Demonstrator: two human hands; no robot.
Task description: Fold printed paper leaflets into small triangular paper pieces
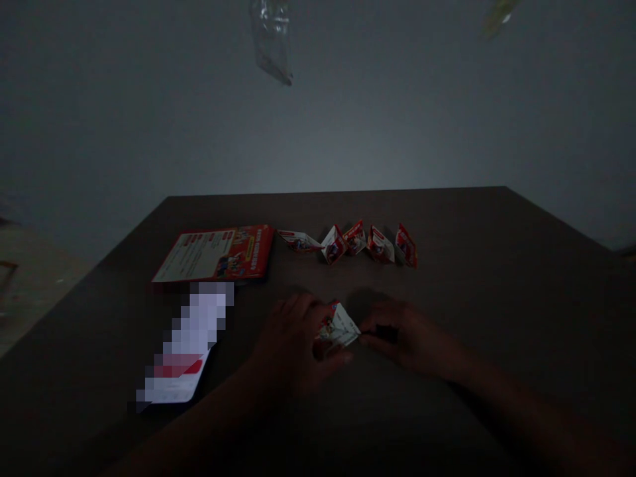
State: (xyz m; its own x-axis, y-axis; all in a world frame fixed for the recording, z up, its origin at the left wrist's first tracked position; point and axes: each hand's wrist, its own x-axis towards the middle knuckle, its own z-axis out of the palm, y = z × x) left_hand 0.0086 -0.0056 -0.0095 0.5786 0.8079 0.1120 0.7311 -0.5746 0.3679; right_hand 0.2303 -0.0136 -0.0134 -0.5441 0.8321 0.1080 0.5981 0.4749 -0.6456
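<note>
Red-white paper (338,326) pinched betw both hands, just below the row of folded bits (355,244).
L hand (291,338) grips its left edge, R hand (397,334) nips the right corner; best keep it flat on table (497,278), crease firmly.

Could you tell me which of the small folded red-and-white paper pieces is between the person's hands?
The small folded red-and-white paper piece nearest the camera, pinched between left hand and right hand. The five others sit untouched in a row farther back.

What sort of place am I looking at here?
Probably a dim room at home, though that is uncertain: a dark table against a bare wall, with a red printed sheet and small folded paper pieces laid out on it.
</note>
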